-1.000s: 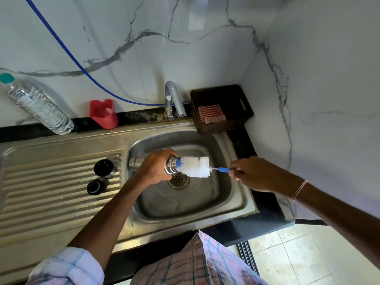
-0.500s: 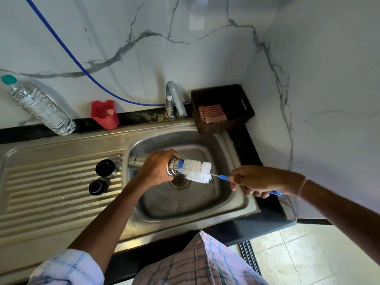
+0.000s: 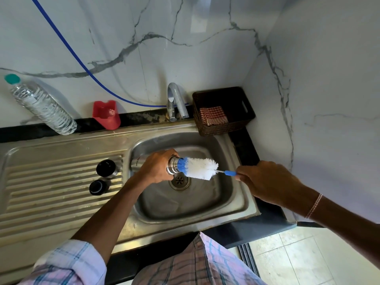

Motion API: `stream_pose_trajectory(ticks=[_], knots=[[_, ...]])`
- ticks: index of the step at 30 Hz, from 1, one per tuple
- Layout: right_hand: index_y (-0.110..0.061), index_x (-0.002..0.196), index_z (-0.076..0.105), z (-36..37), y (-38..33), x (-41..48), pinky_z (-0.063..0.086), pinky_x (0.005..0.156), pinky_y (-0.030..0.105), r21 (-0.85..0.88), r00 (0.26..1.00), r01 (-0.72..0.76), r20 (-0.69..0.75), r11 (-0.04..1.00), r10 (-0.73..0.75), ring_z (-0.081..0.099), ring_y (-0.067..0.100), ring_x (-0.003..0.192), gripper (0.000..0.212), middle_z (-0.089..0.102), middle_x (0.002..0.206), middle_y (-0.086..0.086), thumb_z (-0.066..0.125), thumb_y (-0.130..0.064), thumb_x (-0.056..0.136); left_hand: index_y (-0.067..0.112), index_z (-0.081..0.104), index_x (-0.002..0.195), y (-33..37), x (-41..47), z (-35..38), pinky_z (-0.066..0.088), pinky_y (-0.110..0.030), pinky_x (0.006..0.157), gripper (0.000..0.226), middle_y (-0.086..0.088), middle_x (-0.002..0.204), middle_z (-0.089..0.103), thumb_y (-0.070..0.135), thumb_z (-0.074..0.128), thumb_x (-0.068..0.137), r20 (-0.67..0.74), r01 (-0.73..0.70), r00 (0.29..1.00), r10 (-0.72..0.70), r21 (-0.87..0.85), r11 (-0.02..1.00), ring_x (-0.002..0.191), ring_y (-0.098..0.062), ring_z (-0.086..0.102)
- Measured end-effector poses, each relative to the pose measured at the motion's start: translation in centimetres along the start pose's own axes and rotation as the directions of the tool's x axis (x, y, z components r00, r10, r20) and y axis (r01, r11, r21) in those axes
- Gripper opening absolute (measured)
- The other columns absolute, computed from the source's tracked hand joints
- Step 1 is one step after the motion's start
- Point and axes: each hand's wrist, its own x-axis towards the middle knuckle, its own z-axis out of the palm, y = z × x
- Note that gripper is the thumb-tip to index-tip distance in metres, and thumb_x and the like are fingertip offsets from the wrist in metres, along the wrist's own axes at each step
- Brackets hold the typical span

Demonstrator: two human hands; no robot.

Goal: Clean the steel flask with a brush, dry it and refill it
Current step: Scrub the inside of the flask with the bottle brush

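My left hand (image 3: 157,167) grips the steel flask (image 3: 172,167) sideways over the sink basin (image 3: 236,194), its mouth pointing right; most of the flask body is hidden by my fingers. A white-and-blue bottle brush (image 3: 200,168) has its blue tip at the flask mouth, while the white bristles are outside. My right hand (image 3: 265,182) holds the brush's blue handle (image 3: 229,173). Two black flask caps (image 3: 106,168) (image 3: 98,187) stand on the ribbed drainboard. A plastic water bottle (image 3: 41,104) leans against the wall at the back left.
A chrome tap (image 3: 174,99) stands behind the basin, with a blue hose (image 3: 82,64) running to it. A red holder (image 3: 106,114) sits on the black ledge. A dark basket (image 3: 224,110) with a checked cloth (image 3: 212,115) fills the back right corner.
The brush is drawn slightly further out of the flask mouth, showing more bristles. My right hand holds the handle a little higher than half a second ago.
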Motion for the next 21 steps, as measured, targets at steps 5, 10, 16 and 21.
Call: stream_pose_trajectory(ticks=[5,10,16,21], knots=[[0.000,0.117,0.059,-1.4,-0.8,1.1,0.018,0.036,0.019,0.716,0.717,-0.669,0.692,0.200,-0.077,0.018,0.007,0.044,0.036,0.032,0.060,-0.002,0.045,-0.032,0.107,0.026,0.062,0.112,0.8,0.5,0.9,0.048,-0.024,0.071,0.068,0.007,0.101,0.071,0.027,0.097,0.054,-0.002,-0.020,1.000,0.020,-0.006,1.000,0.083,-0.011,0.064],[-0.013,0.081,0.061,-0.4,-2.1,1.9,0.021,0.041,0.020,0.672,0.822,-0.532,0.556,0.515,0.123,0.020,0.010,0.038,0.036,0.030,0.047,-0.006,0.049,-0.038,0.105,0.025,0.062,0.111,0.3,0.4,1.1,0.041,-0.017,0.064,0.066,0.007,0.100,0.071,0.025,0.097,0.055,-0.002,0.024,1.000,-0.024,-0.033,0.999,0.080,-0.010,0.063],[-0.016,0.065,0.052,-1.5,-2.2,1.9,0.044,0.063,0.036,0.342,0.974,-0.151,0.210,0.927,0.081,0.045,0.014,0.052,0.045,0.048,0.060,0.000,0.045,-0.035,0.104,0.028,0.061,0.111,0.3,0.7,1.2,0.047,-0.022,0.064,0.067,0.009,0.098,0.071,0.023,0.096,0.055,0.004,0.073,0.997,-0.073,-0.085,0.994,0.081,-0.013,0.067],[-0.029,0.072,0.046,-2.0,-1.5,1.2,0.051,0.063,0.034,0.131,0.991,-0.095,0.105,0.987,0.082,0.047,0.010,0.056,0.036,0.048,0.065,-0.006,0.040,-0.044,0.105,0.030,0.060,0.112,0.5,1.1,1.4,0.050,-0.023,0.064,0.070,0.010,0.098,0.071,0.024,0.097,0.054,0.022,0.076,0.997,-0.074,-0.099,0.992,0.081,-0.012,0.068]])
